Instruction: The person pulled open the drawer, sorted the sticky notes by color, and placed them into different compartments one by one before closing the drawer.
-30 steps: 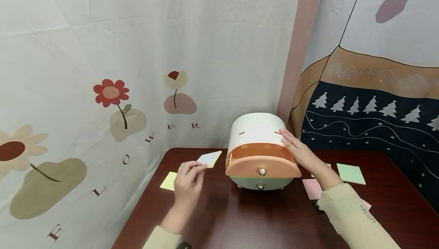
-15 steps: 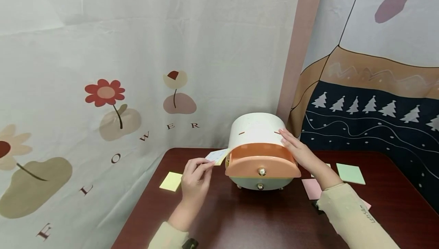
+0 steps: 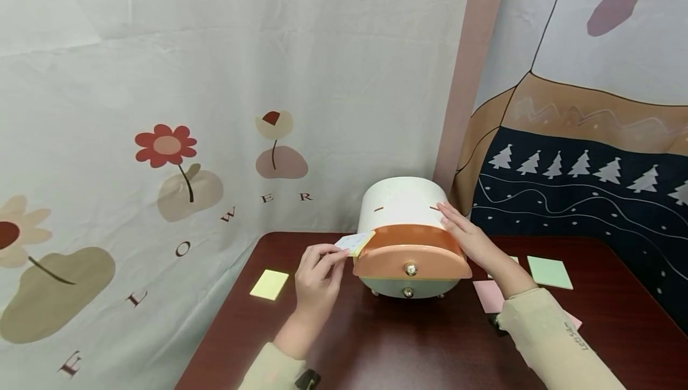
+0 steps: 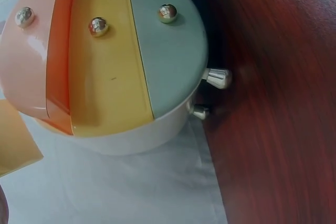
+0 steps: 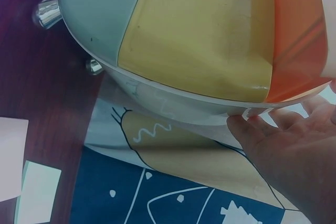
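Observation:
A small rounded drawer cabinet (image 3: 403, 202) with a white shell stands on the table, its orange top drawer (image 3: 414, 261) pulled out. Yellow and green drawer fronts below it are closed, as the left wrist view shows. My left hand (image 3: 317, 276) pinches a sticky note pad (image 3: 355, 242) with a pale patterned top and yellow edge. The pad overlaps the drawer's left corner in the head view; its yellow underside (image 4: 16, 140) appears in the left wrist view. My right hand (image 3: 473, 240) rests with extended fingers against the cabinet's right side, where the right wrist view shows fingertips (image 5: 239, 124) touching the shell.
A yellow sticky note pad (image 3: 269, 284) lies left of the cabinet on the dark red table (image 3: 408, 342). To the right are a green pad (image 3: 550, 272) and a pink pad (image 3: 488, 295), partly covered by my right arm. A printed curtain (image 3: 333, 109) hangs close behind.
My left hand has moved right with the sticky note pad, from beside the cabinet to the open drawer's left corner. The right hand and cabinet have stayed in place.

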A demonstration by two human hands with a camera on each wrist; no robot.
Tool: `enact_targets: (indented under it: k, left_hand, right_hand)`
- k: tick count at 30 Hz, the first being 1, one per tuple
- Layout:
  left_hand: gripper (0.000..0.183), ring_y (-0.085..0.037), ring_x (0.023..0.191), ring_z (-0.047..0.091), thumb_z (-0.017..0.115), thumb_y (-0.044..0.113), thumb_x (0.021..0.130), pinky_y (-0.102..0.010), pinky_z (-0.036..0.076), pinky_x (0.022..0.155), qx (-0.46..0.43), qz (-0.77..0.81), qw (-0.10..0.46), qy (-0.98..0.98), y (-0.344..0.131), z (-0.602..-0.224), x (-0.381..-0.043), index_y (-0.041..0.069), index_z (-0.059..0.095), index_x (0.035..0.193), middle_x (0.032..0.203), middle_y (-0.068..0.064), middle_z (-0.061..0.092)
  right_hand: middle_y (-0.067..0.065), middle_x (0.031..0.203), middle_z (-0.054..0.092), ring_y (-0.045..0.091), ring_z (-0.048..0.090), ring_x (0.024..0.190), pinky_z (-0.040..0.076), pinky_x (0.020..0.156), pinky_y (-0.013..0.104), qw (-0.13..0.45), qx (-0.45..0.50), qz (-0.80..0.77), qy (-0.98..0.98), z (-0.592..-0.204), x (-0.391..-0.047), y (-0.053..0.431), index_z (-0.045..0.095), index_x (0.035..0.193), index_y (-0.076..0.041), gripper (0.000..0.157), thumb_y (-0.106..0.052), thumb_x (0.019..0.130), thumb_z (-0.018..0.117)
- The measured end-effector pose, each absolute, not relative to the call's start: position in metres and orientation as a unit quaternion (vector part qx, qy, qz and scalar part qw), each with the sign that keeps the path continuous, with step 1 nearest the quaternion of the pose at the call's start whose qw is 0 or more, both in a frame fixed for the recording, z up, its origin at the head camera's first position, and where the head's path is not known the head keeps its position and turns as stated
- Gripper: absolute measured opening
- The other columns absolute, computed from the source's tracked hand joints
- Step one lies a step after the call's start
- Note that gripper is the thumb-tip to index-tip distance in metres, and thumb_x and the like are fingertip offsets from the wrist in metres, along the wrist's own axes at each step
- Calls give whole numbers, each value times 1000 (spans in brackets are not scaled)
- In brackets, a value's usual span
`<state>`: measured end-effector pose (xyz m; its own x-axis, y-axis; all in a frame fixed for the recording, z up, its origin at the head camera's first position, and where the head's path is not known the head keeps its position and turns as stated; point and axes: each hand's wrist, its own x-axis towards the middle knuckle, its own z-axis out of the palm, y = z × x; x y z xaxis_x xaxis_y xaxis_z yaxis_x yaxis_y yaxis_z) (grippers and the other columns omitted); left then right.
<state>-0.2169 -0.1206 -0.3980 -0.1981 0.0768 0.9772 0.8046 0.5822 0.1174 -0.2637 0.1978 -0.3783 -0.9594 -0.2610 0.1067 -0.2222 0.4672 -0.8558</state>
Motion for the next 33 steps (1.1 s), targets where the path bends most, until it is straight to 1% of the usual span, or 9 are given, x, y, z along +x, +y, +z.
enact_targets:
  k: [4,12,20,27,33]
  left_hand:
    - [12,-22,80,59,73,0,79,-28,50,70,-320,-330,549,-699,-116,-394,-217,8,75,88,87,-7,64]
    - [19,-22,79,60,72,-5,74,-29,50,69,-333,-327,544,-697,-105,-386,-219,8,76,87,87,-6,65]
    - [16,-20,76,58,75,-1,76,-25,49,63,-342,-310,549,-697,-98,-383,-224,10,76,88,86,-5,65]
    - [16,-19,77,58,76,1,75,-25,49,64,-347,-304,548,-698,-92,-378,-227,11,76,88,85,-3,64]
    - [12,-17,78,59,76,5,77,-23,49,63,-352,-302,534,-707,-88,-377,-229,11,76,88,85,-3,64]
  right_hand:
    - [11,160,6,43,5,144,10,105,72,19,-142,-497,856,-378,-263,198,22,152,-16,57,-39,102,37]
    - [12,160,5,43,5,144,10,104,72,21,-142,-497,856,-378,-263,198,22,152,-16,57,-39,102,36]
    - [11,160,5,43,5,144,10,104,72,20,-141,-497,856,-380,-265,199,21,152,-16,56,-38,103,36]
    - [12,160,5,43,5,144,9,104,72,20,-145,-502,853,-381,-265,199,21,152,-16,56,-38,103,36]
    - [11,160,5,42,5,144,10,104,72,19,-145,-502,853,-380,-264,198,21,152,-16,57,-39,102,36]
